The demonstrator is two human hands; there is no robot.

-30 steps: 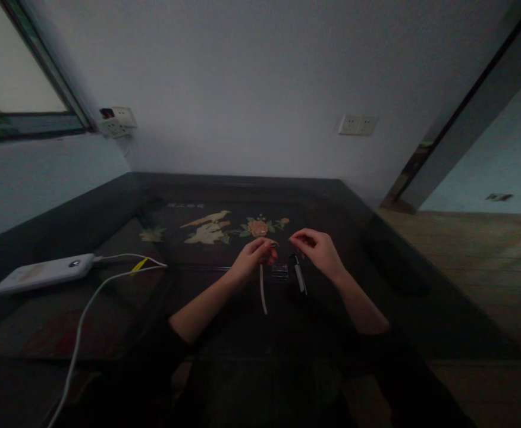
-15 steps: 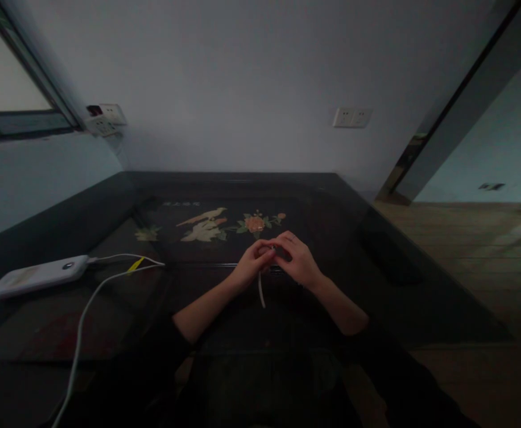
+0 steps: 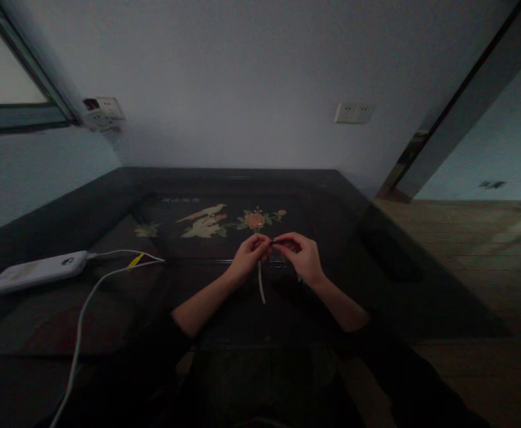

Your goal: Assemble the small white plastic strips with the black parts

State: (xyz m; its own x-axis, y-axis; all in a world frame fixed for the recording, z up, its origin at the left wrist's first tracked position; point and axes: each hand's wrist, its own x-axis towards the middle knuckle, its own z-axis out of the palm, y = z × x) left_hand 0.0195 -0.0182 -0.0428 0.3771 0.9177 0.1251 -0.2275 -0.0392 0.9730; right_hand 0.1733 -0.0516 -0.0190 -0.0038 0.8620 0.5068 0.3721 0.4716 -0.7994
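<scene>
Pinching small dark piece with left hand and right hand, close together; likely light, stiff, slippery; best gripped at ends.

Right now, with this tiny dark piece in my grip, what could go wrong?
The small dark piece pinched between your left grip and right grip could slip, and might be hard to spot on the dark tabletop. Either grip could also nudge the small shiny piece just below in the picture. On the left, the white cable runs from the white device out of the picture's bottom edge; your left sleeve might catch it and drag the device.
</scene>
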